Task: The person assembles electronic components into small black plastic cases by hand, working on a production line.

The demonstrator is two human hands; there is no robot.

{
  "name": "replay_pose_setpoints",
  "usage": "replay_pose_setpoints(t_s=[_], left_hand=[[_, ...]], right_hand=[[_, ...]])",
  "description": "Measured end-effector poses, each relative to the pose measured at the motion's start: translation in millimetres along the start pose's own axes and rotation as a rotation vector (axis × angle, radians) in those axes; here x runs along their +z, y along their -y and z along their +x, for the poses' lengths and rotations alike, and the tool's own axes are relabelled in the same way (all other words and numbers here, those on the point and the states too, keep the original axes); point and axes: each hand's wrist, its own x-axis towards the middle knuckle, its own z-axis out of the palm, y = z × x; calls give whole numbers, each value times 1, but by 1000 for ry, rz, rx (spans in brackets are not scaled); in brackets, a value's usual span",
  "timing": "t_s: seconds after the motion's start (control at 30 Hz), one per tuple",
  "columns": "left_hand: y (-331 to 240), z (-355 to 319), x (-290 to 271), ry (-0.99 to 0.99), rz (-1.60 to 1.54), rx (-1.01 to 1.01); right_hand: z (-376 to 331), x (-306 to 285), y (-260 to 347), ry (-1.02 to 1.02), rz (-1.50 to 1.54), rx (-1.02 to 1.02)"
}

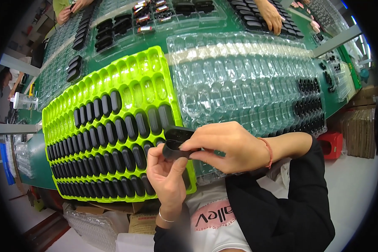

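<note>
My left hand (pixel 167 176) is closed round a small black flip-lid case (pixel 179 134), its thumb and fingers on the lower part. The lid is raised and the dark inside faces me. My right hand (pixel 227 145) reaches in from the right, fingertips pinched at the case's inner edge; whether they hold a small part there is hidden. Under and left of my hands lies a bright green tray (pixel 172 94) with rows of oblong pockets. Closed black cases (pixel 132 127) fill most of its nearer rows; the far pockets are bare.
Right of the green tray spreads a clear plastic tray (pixel 239 90), with small black parts (pixel 308 105) at its right end. Across the green table are more trays and small cylindrical parts (pixel 143 19). Another person's hand (pixel 272 17) rests over black pieces. A red stool (pixel 331 145) stands at right.
</note>
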Motion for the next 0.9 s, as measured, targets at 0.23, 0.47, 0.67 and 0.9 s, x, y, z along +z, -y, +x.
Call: replay_pose_setpoints(t_s=[0.23,0.47,0.67,0.9], left_hand=[[-13,-3,11,-10,362,33],[-21,-11,4,-72,424,17],[-42,-18,-8,-162,566,56],[-120,108,-93,-347,1608,606]], right_hand=[[76,-90,-109,-229,-311,71],[132,-183,-260,-284,-921,145],[136,-169,-273,-276,-901,145],[44,-134,-149,-184,-707,166]])
